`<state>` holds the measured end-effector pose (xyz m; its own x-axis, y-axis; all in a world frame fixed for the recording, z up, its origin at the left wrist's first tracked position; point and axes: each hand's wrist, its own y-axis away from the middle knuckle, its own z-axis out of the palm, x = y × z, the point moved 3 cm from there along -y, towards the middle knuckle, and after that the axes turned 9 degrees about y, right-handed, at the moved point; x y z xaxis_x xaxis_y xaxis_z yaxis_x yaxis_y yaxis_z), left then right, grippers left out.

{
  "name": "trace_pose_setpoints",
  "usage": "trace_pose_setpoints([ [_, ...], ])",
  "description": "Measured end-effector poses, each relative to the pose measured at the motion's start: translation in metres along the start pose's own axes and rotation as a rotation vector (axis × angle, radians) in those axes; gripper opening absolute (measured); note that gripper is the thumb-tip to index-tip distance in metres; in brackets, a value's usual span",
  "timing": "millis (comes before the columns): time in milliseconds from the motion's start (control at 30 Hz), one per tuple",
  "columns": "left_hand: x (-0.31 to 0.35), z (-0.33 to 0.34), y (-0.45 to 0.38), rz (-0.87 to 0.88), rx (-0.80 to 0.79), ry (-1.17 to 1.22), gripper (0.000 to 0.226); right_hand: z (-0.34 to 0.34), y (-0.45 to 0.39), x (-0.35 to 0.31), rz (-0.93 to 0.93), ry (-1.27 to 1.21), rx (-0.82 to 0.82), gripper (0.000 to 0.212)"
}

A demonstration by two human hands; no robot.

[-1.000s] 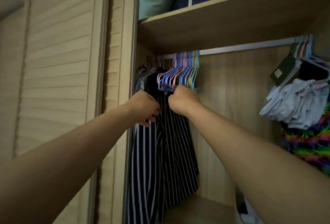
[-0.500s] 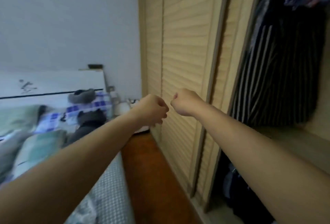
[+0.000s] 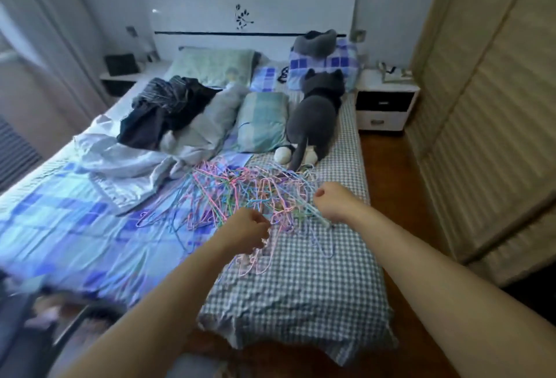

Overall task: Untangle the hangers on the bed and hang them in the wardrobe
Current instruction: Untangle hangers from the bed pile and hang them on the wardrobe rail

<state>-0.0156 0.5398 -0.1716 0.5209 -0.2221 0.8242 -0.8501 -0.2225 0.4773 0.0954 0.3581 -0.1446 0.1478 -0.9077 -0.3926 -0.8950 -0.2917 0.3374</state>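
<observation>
Both hands over tangled hangers on bed.
Left hand and right hand loosely curled, apart, above the pile; grip unclear. Wardrobe doors at right.

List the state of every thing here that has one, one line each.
hangers: tangled in one pile on the bed
left hand: fingers curled, over the pile's near edge
right hand: fingers curled at the pile's right edge; grip unclear
wardrobe door: shut
nightstand drawers: shut
quilt: crumpled
plush cat: lying flat
</observation>
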Motion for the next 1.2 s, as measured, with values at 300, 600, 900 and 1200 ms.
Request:
trace_pose_setpoints([
  [300, -0.163, -0.097, -0.044, -0.356, 0.016, 0.282, 0.014, 0.171, -0.058, -0.049, 0.182, -0.122, -0.259, 0.023],
  [600, -0.197, -0.126, -0.1, -0.505, 0.075, 0.365, 0.012, 0.26, -0.121, -0.049, 0.406, -0.324, -0.494, 0.014],
  [900, -0.214, -0.158, -0.117, -0.636, 0.211, 0.412, 0.017, 0.302, -0.194, -0.084, 0.672, -0.727, -0.51, 0.034],
  [1200, -0.221, -0.183, -0.191, -0.626, 0.013, 0.305, 0.015, 0.301, -0.236, -0.102, 0.867, -1.136, -0.207, 0.024],
])
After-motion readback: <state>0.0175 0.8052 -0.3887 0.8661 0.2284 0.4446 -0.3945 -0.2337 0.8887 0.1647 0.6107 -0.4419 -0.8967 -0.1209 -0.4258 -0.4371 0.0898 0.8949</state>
